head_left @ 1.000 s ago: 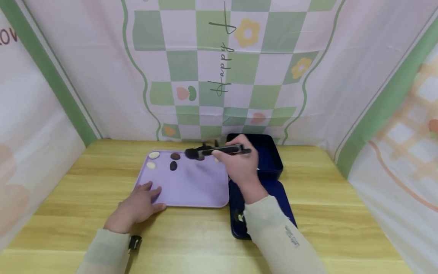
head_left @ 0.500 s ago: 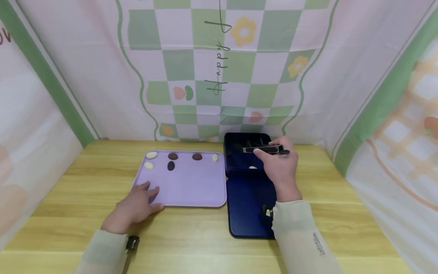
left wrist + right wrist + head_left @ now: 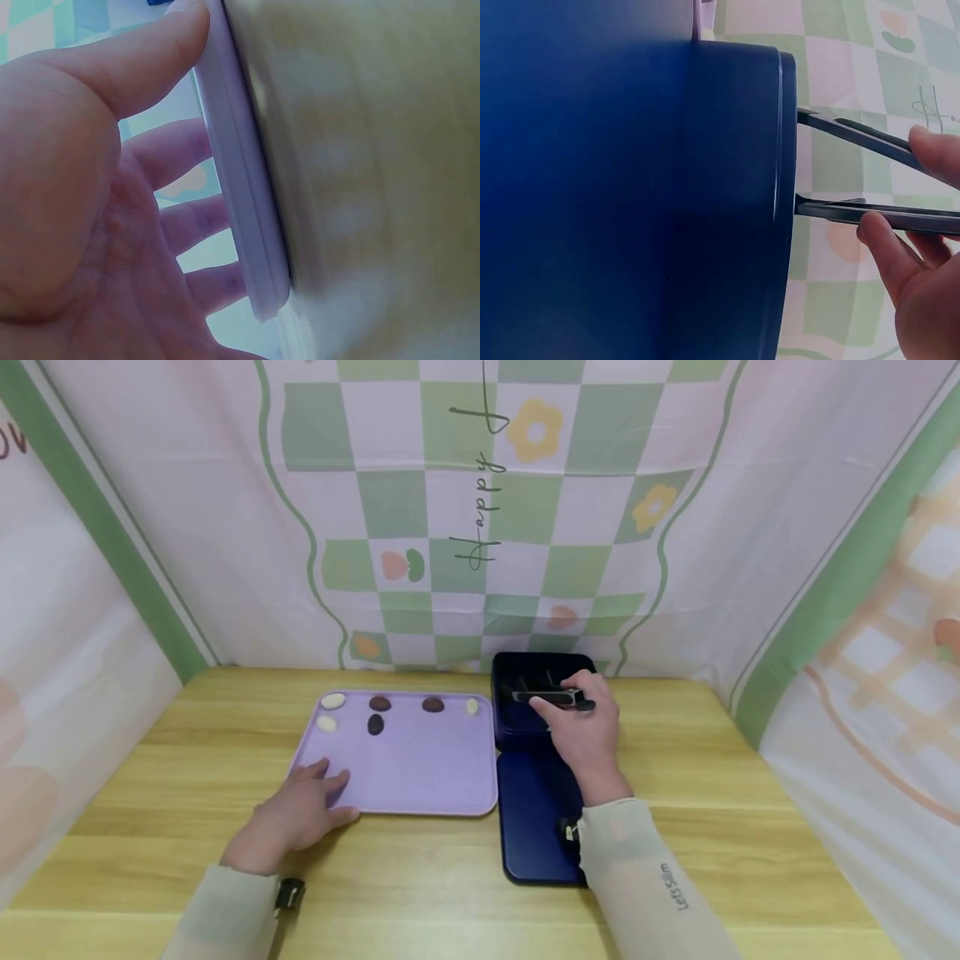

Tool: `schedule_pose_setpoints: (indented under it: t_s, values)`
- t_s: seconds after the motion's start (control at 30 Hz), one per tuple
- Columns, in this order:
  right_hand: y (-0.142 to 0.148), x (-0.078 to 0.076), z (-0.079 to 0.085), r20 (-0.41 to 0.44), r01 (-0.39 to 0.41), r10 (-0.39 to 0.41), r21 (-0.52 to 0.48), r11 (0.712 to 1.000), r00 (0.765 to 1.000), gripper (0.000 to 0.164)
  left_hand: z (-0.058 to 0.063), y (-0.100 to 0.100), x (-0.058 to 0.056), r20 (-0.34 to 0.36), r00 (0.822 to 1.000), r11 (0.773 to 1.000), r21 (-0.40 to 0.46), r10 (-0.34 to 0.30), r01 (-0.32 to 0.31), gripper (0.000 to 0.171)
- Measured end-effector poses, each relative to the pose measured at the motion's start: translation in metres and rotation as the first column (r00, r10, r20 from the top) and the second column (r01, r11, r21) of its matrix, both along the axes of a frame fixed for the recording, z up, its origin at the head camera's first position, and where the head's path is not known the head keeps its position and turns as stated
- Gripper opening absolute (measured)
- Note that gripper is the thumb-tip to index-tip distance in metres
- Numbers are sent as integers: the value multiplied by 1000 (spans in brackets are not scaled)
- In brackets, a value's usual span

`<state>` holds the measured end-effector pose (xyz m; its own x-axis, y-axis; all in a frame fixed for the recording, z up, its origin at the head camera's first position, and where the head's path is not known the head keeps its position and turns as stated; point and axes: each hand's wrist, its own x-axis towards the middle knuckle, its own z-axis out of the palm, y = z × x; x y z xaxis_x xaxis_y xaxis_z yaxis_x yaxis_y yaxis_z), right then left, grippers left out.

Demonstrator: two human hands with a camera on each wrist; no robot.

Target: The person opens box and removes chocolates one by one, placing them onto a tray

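Note:
My right hand (image 3: pixel 588 727) holds black tongs (image 3: pixel 551 697) over the dark blue box (image 3: pixel 525 725). In the right wrist view the tongs' arms (image 3: pixel 877 214) stand apart, their tips hidden behind the box wall (image 3: pixel 735 187). My left hand (image 3: pixel 296 810) rests on the front left corner of the lilac tray (image 3: pixel 420 777), fingers spread; in the left wrist view its thumb (image 3: pixel 165 60) lies against the tray's rim (image 3: pixel 244 180). Along the tray's back lie small oval pieces, white ones (image 3: pixel 326 724) and brown ones (image 3: pixel 432 704); I cannot tell what they are.
A flat dark blue lid or shallow tray (image 3: pixel 536 827) lies in front of the box, right beside the lilac tray. Patterned cloth (image 3: pixel 457 502) hangs behind the wooden table (image 3: pixel 420 885) and along both sides.
My right hand has carried the tongs from above the lilac tray rightward to the box, then lower and slightly left. A white piece seen in the box is now hidden. My left hand stays put.

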<state>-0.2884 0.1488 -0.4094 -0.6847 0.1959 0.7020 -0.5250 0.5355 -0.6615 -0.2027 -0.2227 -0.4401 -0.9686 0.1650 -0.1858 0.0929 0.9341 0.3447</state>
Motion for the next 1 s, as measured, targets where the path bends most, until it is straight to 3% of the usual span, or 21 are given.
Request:
schedule_pose_setpoints:
  t_s: [0.13, 0.3, 0.5, 0.67, 0.8, 1.0]
  values:
    - [0, 1, 2, -19, 11, -10, 58, 998, 1000, 43, 0, -1, 0, 9, 1000, 1000, 3, 7, -7, 68]
    - [5, 4, 8, -13, 96, -95, 110, 989, 995, 44, -2, -1, -1, 4, 1000, 1000, -1, 1, -1, 68]
    - [8, 6, 13, 43, 65, -67, 60, 996, 997, 42, -2, -1, -1, 0, 1000, 1000, -2, -8, 8, 68]
    - [9, 5, 11, 110, 33, -45, 108, 994, 993, 40, -2, -1, -1, 7, 1000, 1000, -5, -3, 3, 68]
    - [13, 6, 14, 160, 49, -71, 137, 989, 984, 38, -1, -1, -1, 12, 1000, 1000, -6, 1, -1, 69]
    - [21, 12, 24, 239, 128, -176, 204, 971, 955, 40, -2, -2, -2, 0, 1000, 1000, -4, -7, 7, 69]
